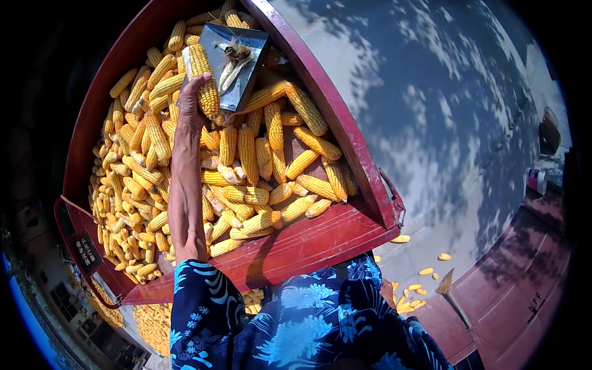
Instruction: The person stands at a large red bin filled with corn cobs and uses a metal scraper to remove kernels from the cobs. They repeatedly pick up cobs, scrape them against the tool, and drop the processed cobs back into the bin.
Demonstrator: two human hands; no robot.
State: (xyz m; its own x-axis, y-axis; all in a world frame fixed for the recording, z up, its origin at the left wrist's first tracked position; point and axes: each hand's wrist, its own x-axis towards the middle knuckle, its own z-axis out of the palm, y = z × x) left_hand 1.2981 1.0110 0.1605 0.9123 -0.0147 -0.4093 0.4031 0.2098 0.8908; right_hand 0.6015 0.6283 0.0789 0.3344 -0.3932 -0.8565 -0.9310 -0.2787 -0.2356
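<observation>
My left hand point(193, 97) reaches up over the red cargo bed, with its thumb across a yellow ear of corn point(203, 83). Right beside this ear is a shallow metal pan point(210, 39), with dry husk and silk point(237, 62) lying on it. The frame does not show whether my fingers also touch the pan. Husked ears of corn point(152, 134) lie heaped under and around my hand. My right hand point(387, 293) shows only in part beside my patterned shirt, low at the right; what it may hold is hidden.
The bed's red side wall point(319, 83) rises at the right, and its near edge point(296, 249) runs before my body. Loose ears point(411, 296) lie on the ground at lower right, by a broom-like tool point(446, 282). More corn point(152, 323) is spread at lower left.
</observation>
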